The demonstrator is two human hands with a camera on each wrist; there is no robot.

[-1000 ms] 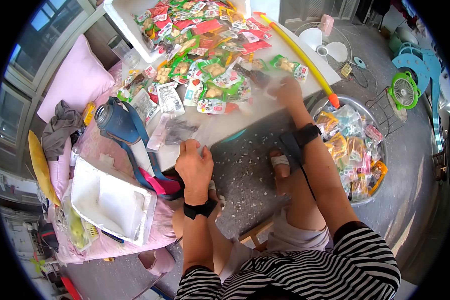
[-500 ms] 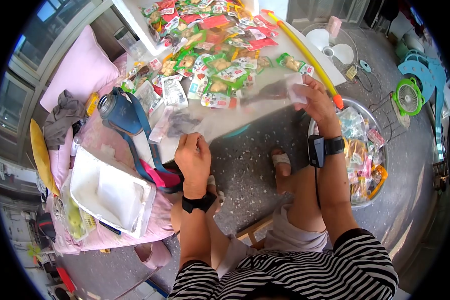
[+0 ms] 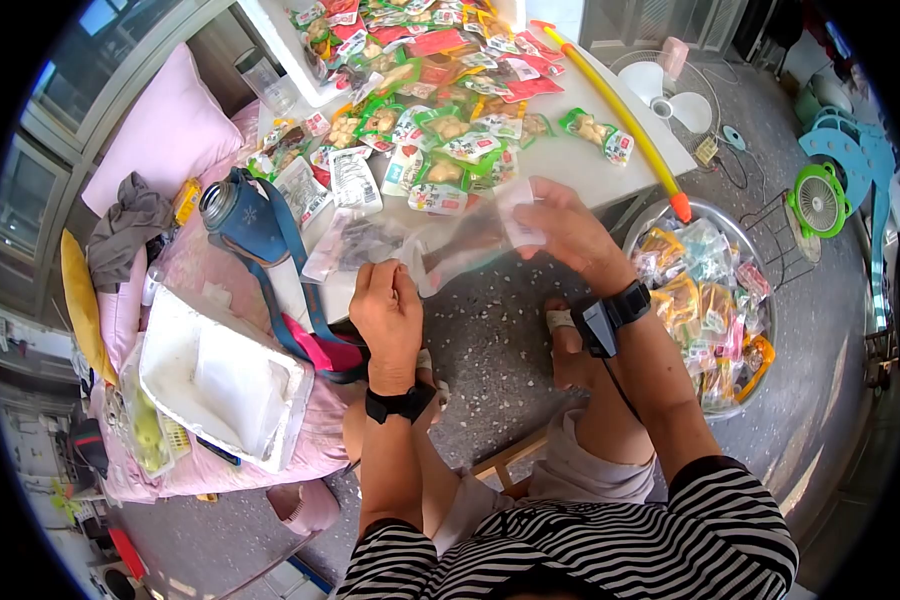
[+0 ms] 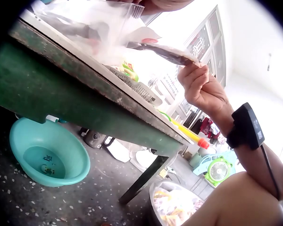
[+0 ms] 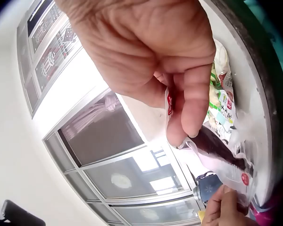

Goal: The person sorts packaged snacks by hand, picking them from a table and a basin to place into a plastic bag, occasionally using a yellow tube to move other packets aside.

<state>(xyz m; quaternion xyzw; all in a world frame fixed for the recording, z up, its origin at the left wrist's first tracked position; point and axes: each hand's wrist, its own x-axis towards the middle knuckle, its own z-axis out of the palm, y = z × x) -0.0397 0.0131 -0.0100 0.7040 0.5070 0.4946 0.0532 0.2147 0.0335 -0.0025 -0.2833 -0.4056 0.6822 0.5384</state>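
Observation:
My left hand [image 3: 388,320] pinches the edge of a clear plastic bag [image 3: 355,240] at the near edge of the table [image 3: 640,165]. Dark contents show through that bag. The right hand [image 3: 570,235] grips the white end of a long clear packet [image 3: 480,235] with something dark brown inside. This packet slants down, its far end right beside the left fingertips. In the right wrist view, thumb and fingers pinch the packet, and the left hand [image 5: 226,209] appears below. A heap of food packets [image 3: 450,130] lies beyond both hands.
A metal basin [image 3: 770,330] of packets stands on the floor at right. A yellow tube [image 3: 620,115] lies along the table's right side. At left are a blue flask [image 3: 245,215] and a white foam box [image 3: 225,390]. A turquoise basin [image 4: 52,150] sits beneath the table.
The right hand drew the long packet off to the right of the heap, then brought it leftward and down to the left hand. The left hand has stayed nearly in place.

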